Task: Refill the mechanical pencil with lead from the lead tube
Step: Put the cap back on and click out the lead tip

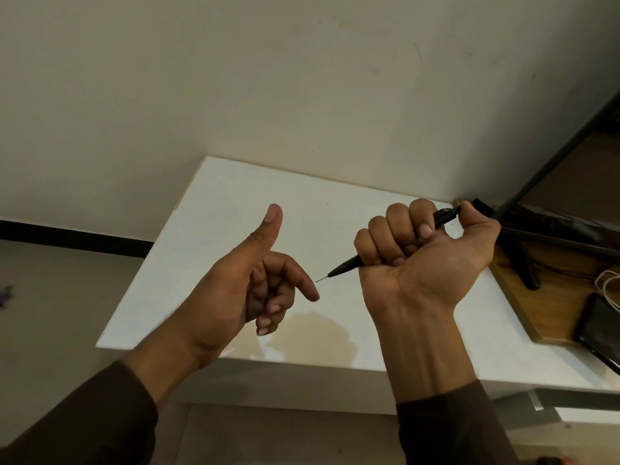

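Observation:
My right hand (pixel 422 260) is closed in a fist around a black mechanical pencil (pixel 345 265), thumb at the pencil's rear end. The pencil points down-left, and a thin bit of lead (pixel 321 279) sticks out of its tip. My left hand (pixel 258 283) is held above the white table (pixel 235 203) with the thumb up, the index finger stretched toward the lead tip and the other fingers curled; it holds nothing. The index fingertip is just below the lead, a small gap apart. No lead tube is in view.
A wooden board (pixel 550 307) lies at the table's right, with a black stand (pixel 526 263), a dark phone (pixel 600 327) and a white cable (pixel 607 283) on it. A wall runs behind the table; the floor is to the left.

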Available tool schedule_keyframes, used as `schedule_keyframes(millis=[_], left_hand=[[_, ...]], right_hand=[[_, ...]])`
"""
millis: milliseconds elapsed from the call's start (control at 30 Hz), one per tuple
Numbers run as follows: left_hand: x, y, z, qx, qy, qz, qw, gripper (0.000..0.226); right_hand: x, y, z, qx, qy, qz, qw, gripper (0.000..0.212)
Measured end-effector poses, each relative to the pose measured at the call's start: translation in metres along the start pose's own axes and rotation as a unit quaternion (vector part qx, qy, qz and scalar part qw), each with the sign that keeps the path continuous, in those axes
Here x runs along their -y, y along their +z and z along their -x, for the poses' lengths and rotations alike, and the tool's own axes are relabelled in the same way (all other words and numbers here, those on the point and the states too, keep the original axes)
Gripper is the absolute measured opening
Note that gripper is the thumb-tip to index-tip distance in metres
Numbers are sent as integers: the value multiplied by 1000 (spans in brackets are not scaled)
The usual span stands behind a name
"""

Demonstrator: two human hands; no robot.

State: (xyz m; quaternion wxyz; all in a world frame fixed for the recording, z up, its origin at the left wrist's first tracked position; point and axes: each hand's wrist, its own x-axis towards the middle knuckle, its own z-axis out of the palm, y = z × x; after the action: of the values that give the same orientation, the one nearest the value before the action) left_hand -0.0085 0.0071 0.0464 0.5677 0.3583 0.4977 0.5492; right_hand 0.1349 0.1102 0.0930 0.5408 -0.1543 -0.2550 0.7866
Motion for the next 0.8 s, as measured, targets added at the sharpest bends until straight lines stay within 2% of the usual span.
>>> schedule_keyframes(millis=[800], left_hand=[[1,0,0,21,13,36,999,99]], right_hand=[[-1,2,2,8,1,1,1000,49]])
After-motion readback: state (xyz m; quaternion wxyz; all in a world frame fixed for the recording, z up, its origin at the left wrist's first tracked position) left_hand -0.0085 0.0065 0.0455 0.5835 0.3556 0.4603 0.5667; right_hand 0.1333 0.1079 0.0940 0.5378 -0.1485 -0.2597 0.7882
